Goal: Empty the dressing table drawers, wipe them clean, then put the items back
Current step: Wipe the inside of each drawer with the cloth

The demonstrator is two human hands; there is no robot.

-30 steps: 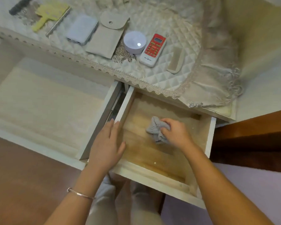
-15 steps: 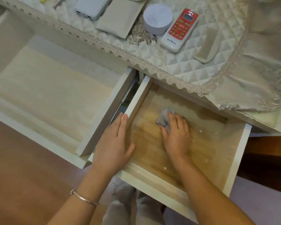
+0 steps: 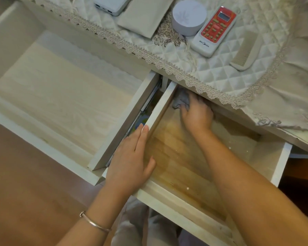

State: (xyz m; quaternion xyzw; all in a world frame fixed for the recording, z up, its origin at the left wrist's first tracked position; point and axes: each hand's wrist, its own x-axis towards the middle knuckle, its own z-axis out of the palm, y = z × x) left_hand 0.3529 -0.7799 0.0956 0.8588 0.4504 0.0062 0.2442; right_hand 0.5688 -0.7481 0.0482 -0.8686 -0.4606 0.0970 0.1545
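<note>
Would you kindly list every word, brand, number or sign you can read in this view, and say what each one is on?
No text reads clearly.
White remote control with a red button panel: dark brand mark near its lower end, too blurred to read; button captions and grey display, too small.
Round white lidded box: faint pattern only, no lettering.
White power bank: no visible lettering.

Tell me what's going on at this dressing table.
A person is wiping the right drawer, pulled open and empty. The right hand grips a grey cloth in its back left corner. The left hand rests flat on that drawer's left wall. The left drawer is open and bare too. A remote, comb and round case lie on the tabletop cover.
</note>
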